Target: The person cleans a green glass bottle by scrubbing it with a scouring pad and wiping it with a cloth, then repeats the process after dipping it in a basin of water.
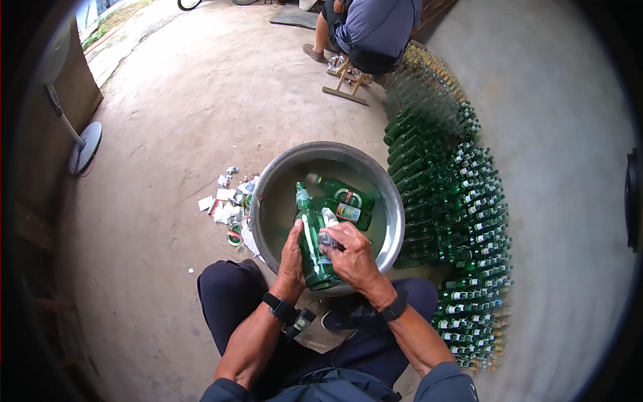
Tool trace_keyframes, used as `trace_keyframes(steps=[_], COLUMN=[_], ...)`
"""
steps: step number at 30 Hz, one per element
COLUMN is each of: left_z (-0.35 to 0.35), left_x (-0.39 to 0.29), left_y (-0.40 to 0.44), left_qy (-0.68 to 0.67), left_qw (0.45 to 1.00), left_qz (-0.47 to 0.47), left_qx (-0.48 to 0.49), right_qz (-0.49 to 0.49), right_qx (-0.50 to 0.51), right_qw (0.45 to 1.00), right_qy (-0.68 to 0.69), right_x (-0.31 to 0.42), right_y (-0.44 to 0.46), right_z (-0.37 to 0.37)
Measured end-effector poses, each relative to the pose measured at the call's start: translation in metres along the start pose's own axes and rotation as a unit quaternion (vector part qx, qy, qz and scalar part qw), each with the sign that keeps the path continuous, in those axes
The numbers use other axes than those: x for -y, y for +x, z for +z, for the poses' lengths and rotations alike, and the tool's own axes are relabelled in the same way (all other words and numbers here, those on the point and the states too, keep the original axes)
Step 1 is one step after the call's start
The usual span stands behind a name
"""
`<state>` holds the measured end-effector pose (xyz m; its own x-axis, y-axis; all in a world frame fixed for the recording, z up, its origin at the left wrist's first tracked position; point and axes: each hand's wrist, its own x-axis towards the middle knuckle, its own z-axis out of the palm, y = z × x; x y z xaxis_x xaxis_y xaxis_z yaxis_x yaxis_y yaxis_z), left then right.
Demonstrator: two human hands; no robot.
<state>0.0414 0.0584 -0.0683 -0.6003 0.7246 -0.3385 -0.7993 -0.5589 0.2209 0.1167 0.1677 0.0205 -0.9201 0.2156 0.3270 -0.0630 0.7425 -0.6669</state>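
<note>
My left hand [291,258] is wrapped round the lower part of a green glass bottle [312,231], tilted with its neck pointing away from me over a metal basin. In my right hand [353,258] is a dark silvery scouring pad [328,241], pressed to the side of the bottle. A whitish scrap [329,216] shows just above the pad, at the bottle's side. Two more green bottles, a labelled upper one [348,194] and a lower one [351,213], lie in cloudy water inside the basin [395,201].
Rows of stacked green bottles [435,181] line the wall to the right. Torn labels and paper scraps [230,212] litter the floor left of the basin. Another person [378,30] sits on a low wooden stool [348,84] at the top. A fan base [85,147] stands at left.
</note>
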Motion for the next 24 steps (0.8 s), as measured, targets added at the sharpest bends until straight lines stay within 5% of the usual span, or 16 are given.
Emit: trace_keyframes(steps=[24], left_z=[-0.004], left_x=[0.01], left_y=[0.001], left_qy=[0.066], left_qw=[0.995], left_qz=[0.012], left_qx=[-0.078], right_qz=[0.057], right_qx=[0.063], right_qw=[0.996], right_qy=[0.035], right_x=[-0.003], right_y=[-0.028], right_z=[-0.009])
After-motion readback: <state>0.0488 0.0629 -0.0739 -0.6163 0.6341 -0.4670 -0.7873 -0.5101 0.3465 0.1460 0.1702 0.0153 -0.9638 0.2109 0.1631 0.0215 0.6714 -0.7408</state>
